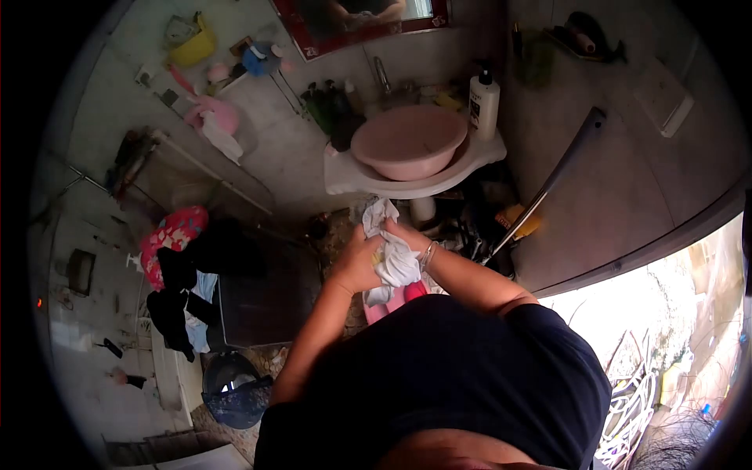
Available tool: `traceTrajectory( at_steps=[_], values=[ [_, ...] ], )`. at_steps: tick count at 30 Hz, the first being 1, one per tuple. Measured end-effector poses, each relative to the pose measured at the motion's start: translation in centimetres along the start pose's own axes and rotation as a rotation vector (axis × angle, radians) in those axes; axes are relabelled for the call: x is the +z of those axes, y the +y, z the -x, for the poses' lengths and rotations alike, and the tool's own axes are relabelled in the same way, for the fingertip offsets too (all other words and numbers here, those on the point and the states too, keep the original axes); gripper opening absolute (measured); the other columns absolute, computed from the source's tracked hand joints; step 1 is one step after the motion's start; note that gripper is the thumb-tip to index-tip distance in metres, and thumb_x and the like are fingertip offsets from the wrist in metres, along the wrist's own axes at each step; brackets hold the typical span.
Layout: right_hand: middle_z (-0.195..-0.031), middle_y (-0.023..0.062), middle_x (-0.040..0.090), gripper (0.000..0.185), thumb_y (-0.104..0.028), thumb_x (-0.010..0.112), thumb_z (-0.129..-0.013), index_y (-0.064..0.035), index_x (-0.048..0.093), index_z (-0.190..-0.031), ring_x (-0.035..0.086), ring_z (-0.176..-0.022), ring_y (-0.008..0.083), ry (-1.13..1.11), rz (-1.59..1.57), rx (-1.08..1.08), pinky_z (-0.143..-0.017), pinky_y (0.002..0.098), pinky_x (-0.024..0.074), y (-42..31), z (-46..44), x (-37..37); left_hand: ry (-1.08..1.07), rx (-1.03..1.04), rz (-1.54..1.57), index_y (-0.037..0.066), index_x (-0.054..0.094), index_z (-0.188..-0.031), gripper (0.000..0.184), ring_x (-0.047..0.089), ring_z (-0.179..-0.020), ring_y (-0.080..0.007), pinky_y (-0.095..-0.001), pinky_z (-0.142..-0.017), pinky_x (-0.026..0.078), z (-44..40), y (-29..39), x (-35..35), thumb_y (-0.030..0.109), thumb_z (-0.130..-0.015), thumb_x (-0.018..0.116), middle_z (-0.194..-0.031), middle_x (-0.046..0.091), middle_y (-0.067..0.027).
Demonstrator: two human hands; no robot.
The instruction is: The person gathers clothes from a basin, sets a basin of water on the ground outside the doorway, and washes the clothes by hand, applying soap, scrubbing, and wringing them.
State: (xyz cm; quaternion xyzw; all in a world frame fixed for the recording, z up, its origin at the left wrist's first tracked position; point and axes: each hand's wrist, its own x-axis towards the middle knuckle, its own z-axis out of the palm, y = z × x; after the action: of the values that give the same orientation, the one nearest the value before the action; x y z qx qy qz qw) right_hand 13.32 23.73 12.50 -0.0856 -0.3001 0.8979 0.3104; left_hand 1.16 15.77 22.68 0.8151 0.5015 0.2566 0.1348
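Observation:
A crumpled white cloth (398, 264) is bunched between my two hands in front of my body. My left hand (359, 262) grips it from the left side, fingers closed around the fabric. On the other side, my right hand (407, 237) is closed on its upper part, with a bracelet at the wrist. Part of the cloth sticks up above the hands and part hangs below. Beneath it, a pink basin (377, 311) with something bright red inside is partly hidden by my dark shirt.
Ahead, a pink basin (409, 141) sits in a white sink (439, 186) beside a white pump bottle (484, 106). A long handle (560, 164) leans at the right. Dark clothes (174, 313) hang over the left side, near a black bucket (227, 372).

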Motion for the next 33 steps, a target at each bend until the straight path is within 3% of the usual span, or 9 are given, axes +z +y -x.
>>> traceTrajectory(
  at_steps=[8, 15, 21, 26, 28, 30, 31, 32, 33],
  values=[
    [-0.103, 0.0094, 0.059, 0.048, -0.046, 0.046, -0.087, -0.0054, 0.049, -0.113, 0.059, -0.09, 0.0183, -0.107, -0.058, 0.059, -0.084, 0.0327, 0.0471, -3.8, 2.4, 3.8, 0.138, -0.084, -0.105, 0.003, 0.058, -0.101, 0.061, 0.049, -0.104, -0.036, -0.0385, -0.091, 0.04, -1.0, 2.5, -1.7, 0.026, -0.049, 0.08, -0.111, 0.048, -0.0206],
    [-0.123, 0.0085, 0.048, 0.061, -0.05, 0.04, -0.088, -0.0038, 0.037, -0.128, 0.046, -0.111, 0.0174, -0.098, 0.313, -0.076, -0.094, 0.0331, 0.0372, -2.4, 8.5, 5.7, 0.225, 0.068, -0.084, 0.001, 0.055, -0.102, 0.071, 0.05, -0.099, -0.0373, -0.0401, -0.086, 0.042, 1.7, 0.7, -1.7, 0.032, -0.044, 0.082, -0.105, 0.049, -0.0209],
    [-0.107, 0.0032, 0.058, 0.051, -0.044, 0.055, -0.083, -0.0114, 0.049, -0.121, 0.057, -0.093, 0.0152, 0.53, 0.67, 0.202, -0.076, 0.0283, 0.0437, 3.7, 16.6, 1.8, 0.121, 0.012, 0.06, 0.004, 0.053, -0.105, 0.076, 0.048, -0.102, -0.0385, -0.044, -0.086, 0.041, 8.6, -3.2, -0.8, 0.03, -0.041, 0.085, -0.109, 0.049, -0.021],
    [-0.098, 0.0048, 0.061, 0.04, -0.039, 0.054, -0.084, -0.0087, 0.056, -0.11, 0.061, -0.076, 0.0164, 1.1, 0.637, 0.322, -0.063, 0.0305, 0.0475, 12.3, 28.4, -3.3, 0.048, -0.017, 0.054, 0.004, 0.053, -0.108, 0.071, 0.045, -0.104, -0.0383, -0.0448, -0.095, 0.031, 14.8, -8.4, 1.1, 0.023, -0.045, 0.078, -0.107, 0.054, -0.018],
    [-0.097, 0.0063, 0.062, 0.037, -0.034, 0.051, -0.084, -0.0064, 0.058, -0.107, 0.061, -0.075, 0.0174, 1.379, 0.519, 0.389, -0.059, 0.0305, 0.0484, 17.4, 34.8, -5.1, 0.025, -0.052, 0.029, 0.004, 0.053, -0.112, 0.075, 0.049, -0.104, -0.0337, -0.0407, -0.089, 0.04, 17.2, -11.7, 2.1, 0.022, -0.046, 0.082, -0.109, 0.054, -0.0175],
    [-0.088, 0.0107, 0.064, 0.04, -0.035, 0.049, -0.081, 0.0017, 0.061, -0.093, 0.062, -0.067, 0.0188, 1.561, 0.677, 0.636, -0.056, 0.0342, 0.0496, 21.5, 41.9, -4.7, 0.018, -0.085, 0.022, 0.004, 0.053, -0.112, 0.074, 0.048, -0.106, -0.034, -0.0407, -0.092, 0.038, 18.9, -13.4, 2.6, 0.021, -0.046, 0.081, -0.109, 0.055, -0.0169],
    [-0.077, 0.012, 0.064, 0.04, -0.034, 0.049, -0.081, 0.0033, 0.062, -0.088, 0.063, -0.064, 0.0202, 1.412, 1.028, 0.696, -0.055, 0.0352, 0.0499, 23.6, 45.8, -4.3, 0.0, -0.09, 0.012, 0.004, 0.053, -0.112, 0.073, 0.047, -0.108, -0.0343, -0.0406, -0.095, 0.035, 19.2, -14.0, 2.9, 0.02, -0.046, 0.081, -0.109, 0.055, -0.0164],
    [-0.07, 0.0127, 0.063, 0.04, -0.034, 0.05, -0.08, 0.0041, 0.062, -0.085, 0.064, -0.064, 0.0215, 1.689, 0.678, 0.744, -0.056, 0.0346, 0.05, 23.7, 47.4, -1.1, 0.003, -0.13, 0.056, 0.004, 0.053, -0.111, 0.073, 0.047, -0.107, -0.0337, -0.0406, -0.094, 0.036, 19.5, -14.6, 3.4, 0.018, -0.046, 0.081, -0.109, 0.056, -0.0164],
    [-0.068, 0.0133, 0.062, 0.039, -0.033, 0.05, -0.079, 0.0046, 0.061, -0.081, 0.063, -0.061, 0.0221, 1.602, 0.838, 0.837, -0.056, 0.035, 0.0498, 24.7, 50.3, 0.1, 0.008, -0.172, 0.097, 0.004, 0.054, -0.111, 0.073, 0.048, -0.106, -0.0331, -0.0406, -0.093, 0.036, 19.9, -14.9, 4.0, 0.016, -0.045, 0.082, -0.108, 0.056, -0.0165]
  ],
)
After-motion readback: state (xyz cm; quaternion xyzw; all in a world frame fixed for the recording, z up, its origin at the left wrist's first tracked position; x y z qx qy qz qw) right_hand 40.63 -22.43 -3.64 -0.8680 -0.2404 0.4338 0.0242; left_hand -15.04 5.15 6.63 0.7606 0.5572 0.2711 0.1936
